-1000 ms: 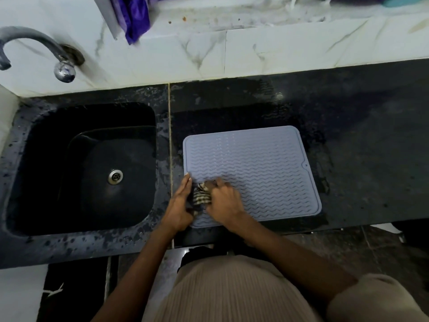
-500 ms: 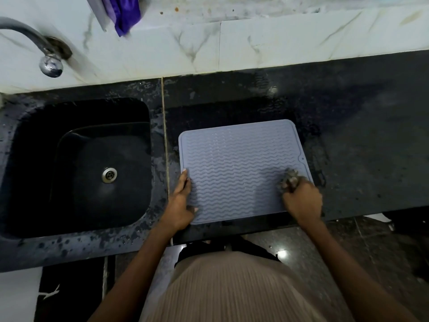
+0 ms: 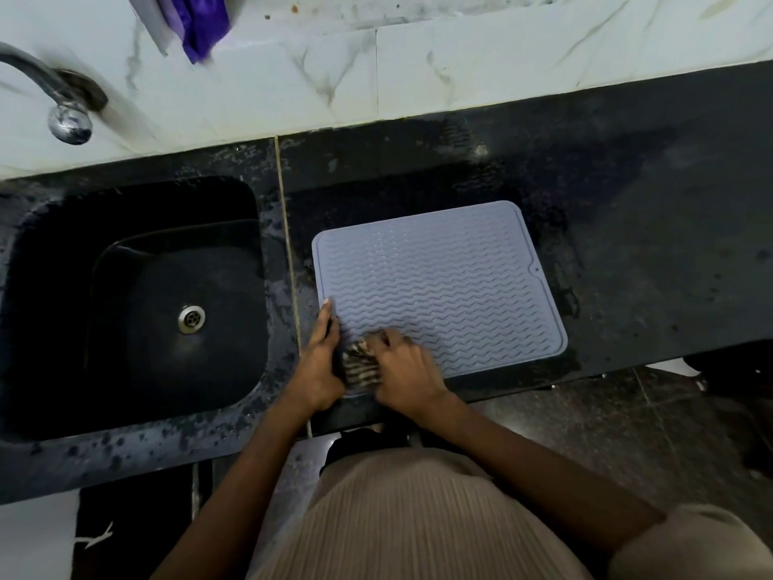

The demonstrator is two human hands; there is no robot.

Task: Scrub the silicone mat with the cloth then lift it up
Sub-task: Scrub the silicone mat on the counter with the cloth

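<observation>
A light grey silicone mat (image 3: 443,282) with wavy ridges lies flat on the wet black counter (image 3: 627,228), right of the sink. My right hand (image 3: 403,374) presses a bunched striped cloth (image 3: 359,366) onto the mat's near left corner. My left hand (image 3: 320,362) rests flat along the mat's left edge, fingers stretched out, holding it down and touching the cloth's left side. The mat's near left corner is hidden under my hands.
A deep black sink (image 3: 138,303) with a metal drain (image 3: 191,319) sits to the left. A metal tap (image 3: 62,106) juts from the white marble wall. A purple cloth (image 3: 200,23) hangs at the top. The counter's front edge runs just below the mat.
My right hand has swept the cloth from the mat's near right corner back to its near left corner. My left hand has stayed on the left edge.
</observation>
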